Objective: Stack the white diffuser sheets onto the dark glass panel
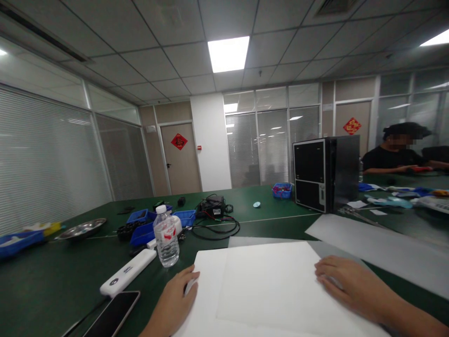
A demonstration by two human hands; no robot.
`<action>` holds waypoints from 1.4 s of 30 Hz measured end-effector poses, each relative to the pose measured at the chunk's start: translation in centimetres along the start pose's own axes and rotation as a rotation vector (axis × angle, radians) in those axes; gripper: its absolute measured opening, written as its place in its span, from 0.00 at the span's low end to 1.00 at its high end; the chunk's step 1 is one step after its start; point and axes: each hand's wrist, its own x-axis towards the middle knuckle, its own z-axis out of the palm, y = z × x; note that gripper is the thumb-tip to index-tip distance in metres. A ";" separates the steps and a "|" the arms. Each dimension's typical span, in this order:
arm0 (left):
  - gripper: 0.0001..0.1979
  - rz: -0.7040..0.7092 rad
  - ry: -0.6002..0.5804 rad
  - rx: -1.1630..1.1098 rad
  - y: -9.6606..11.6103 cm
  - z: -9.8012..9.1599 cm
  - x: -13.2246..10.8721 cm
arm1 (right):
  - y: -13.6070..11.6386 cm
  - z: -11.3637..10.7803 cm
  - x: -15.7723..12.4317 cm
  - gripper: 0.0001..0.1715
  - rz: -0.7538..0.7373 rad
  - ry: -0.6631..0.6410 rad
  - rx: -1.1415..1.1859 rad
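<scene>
White paper (270,285) lies in front of me, one sheet overlapping another, with a faint edge line on the left. My left hand (177,299) grips its left edge, thumb and fingers bent around the border. At the right edge, my right hand (345,285) has its fingers curled and pressed together on the paper. Beneath the far side, a greyish sheet (242,241) shows. Just beyond my left hand stands a capped clear water bottle (166,238) with a red-and-white label.
Left are a white power bank (128,271) and dark phone (114,313). Behind stand blue bins (142,234), cables (217,229) and a metal dish (82,229). A black computer case (326,175) stands right, beyond a long grey sheet (382,248). Another person (393,159) sits far right.
</scene>
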 end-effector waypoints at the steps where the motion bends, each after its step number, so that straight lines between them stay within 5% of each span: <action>1: 0.23 0.001 -0.002 0.006 0.0 0.0 0.0 | -0.1 0.0 -0.1 0.25 -0.007 -0.020 0.017; 9: 0.23 0.000 -0.028 0.015 -0.1 0.0 0.1 | -1.2 0.4 -0.9 0.28 -0.182 -0.150 0.142; 18: 0.23 0.001 -0.024 -0.018 -0.2 0.0 0.2 | -1.0 0.2 -0.2 0.27 -0.006 -0.060 0.060; 35: 0.25 0.007 0.000 -0.014 -0.6 0.5 0.6 | -3.1 0.1 -0.4 0.29 -0.147 -0.090 0.112; 38: 0.24 -0.010 0.006 -0.046 -1.0 0.7 0.8 | -1.2 0.4 -0.1 0.26 -0.135 -0.026 0.112; 42: 0.23 0.000 -0.011 -0.065 -1.1 0.7 0.9 | 5.9 1.3 -0.1 0.27 0.086 0.086 -0.027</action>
